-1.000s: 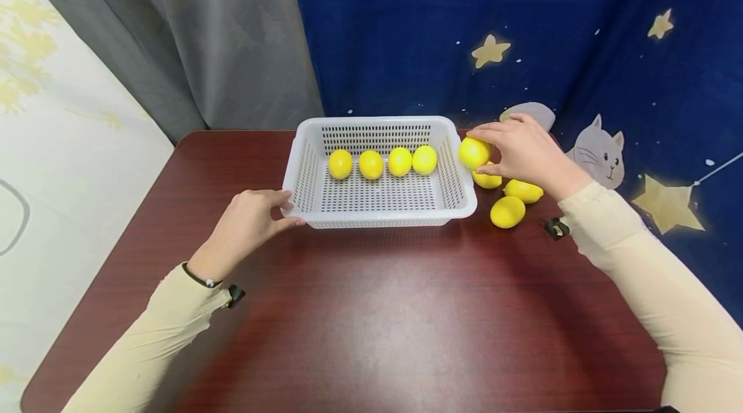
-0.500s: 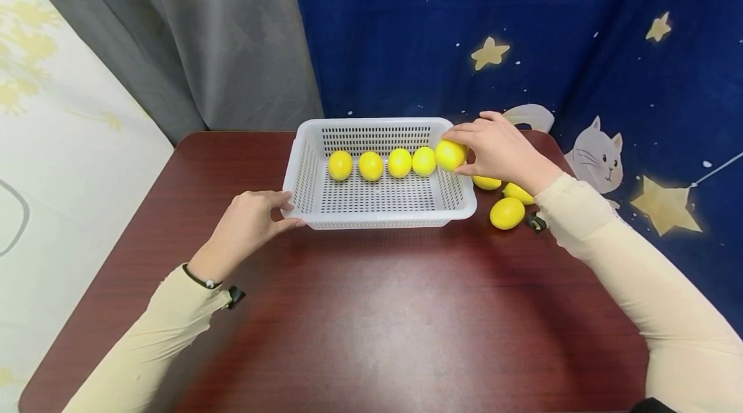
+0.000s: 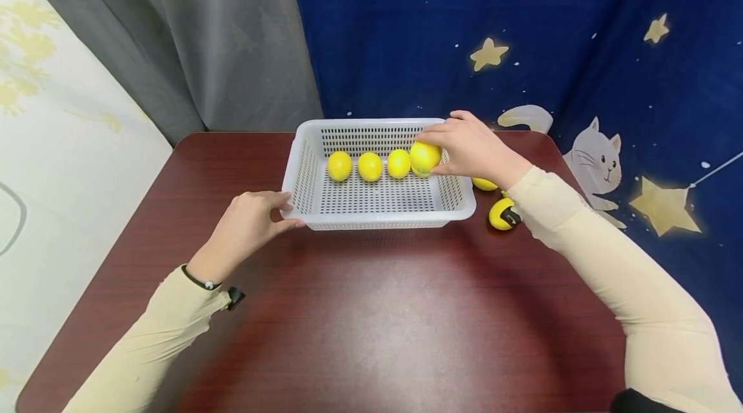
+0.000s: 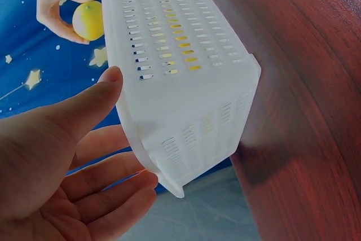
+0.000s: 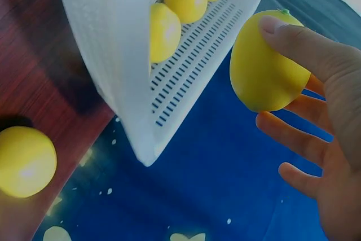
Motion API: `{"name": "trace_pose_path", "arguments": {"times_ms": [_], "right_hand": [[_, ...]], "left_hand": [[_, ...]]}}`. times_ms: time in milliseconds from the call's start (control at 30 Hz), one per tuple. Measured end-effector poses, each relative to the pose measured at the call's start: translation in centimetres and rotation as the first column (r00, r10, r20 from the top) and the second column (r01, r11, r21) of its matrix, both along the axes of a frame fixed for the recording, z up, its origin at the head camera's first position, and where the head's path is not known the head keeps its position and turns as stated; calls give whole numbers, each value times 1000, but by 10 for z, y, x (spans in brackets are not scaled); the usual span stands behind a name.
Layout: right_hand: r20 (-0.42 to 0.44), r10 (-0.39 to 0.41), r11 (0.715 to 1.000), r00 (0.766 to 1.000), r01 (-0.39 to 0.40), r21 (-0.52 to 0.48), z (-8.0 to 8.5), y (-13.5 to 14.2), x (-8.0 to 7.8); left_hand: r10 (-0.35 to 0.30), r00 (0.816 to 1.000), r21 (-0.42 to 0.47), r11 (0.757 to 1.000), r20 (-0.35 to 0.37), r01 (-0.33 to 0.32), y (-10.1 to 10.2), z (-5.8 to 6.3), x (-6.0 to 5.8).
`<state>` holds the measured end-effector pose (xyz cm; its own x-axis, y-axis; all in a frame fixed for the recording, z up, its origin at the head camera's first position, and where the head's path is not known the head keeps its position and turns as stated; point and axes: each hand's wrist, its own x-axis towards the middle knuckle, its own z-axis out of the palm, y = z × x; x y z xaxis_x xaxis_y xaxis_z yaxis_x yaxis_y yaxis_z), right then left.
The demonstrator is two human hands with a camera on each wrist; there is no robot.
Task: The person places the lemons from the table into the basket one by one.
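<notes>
A white perforated plastic basket stands on the table with several lemons in a row inside, the leftmost lemon near its left end. My left hand holds the basket's front left corner, thumb and fingers at the rim. Over the right part of the basket, my right hand pinches a lemon between thumb and fingers. In the head view this held lemon mostly covers the rightmost lemon of the row. The left wrist view shows the held lemon above the basket's rim.
Right of the basket, a lemon lies on the dark red wooden table, partly behind the right wrist's black camera. Another lemon lies behind it, close to the basket. A blue star-patterned curtain and a grey curtain hang behind.
My right hand has carried the lemon leftward from beside the basket's right rim to above the row's right end. The left hand and the basket have stayed put.
</notes>
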<state>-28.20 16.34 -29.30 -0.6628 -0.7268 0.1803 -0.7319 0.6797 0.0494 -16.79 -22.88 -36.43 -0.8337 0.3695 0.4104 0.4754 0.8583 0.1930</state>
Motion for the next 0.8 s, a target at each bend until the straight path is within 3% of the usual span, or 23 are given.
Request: {"name": "trace_pose_path", "arguments": {"times_ms": [633, 800], "right_hand": [[78, 61, 998, 995, -63, 26, 1, -50, -10], [100, 73, 997, 992, -76, 22, -3, -62, -14]], "left_hand": [[0, 1000, 0, 1000, -2, 0, 0, 0, 0], [11, 1000, 1, 1000, 25, -11, 1, 1, 1]]}}
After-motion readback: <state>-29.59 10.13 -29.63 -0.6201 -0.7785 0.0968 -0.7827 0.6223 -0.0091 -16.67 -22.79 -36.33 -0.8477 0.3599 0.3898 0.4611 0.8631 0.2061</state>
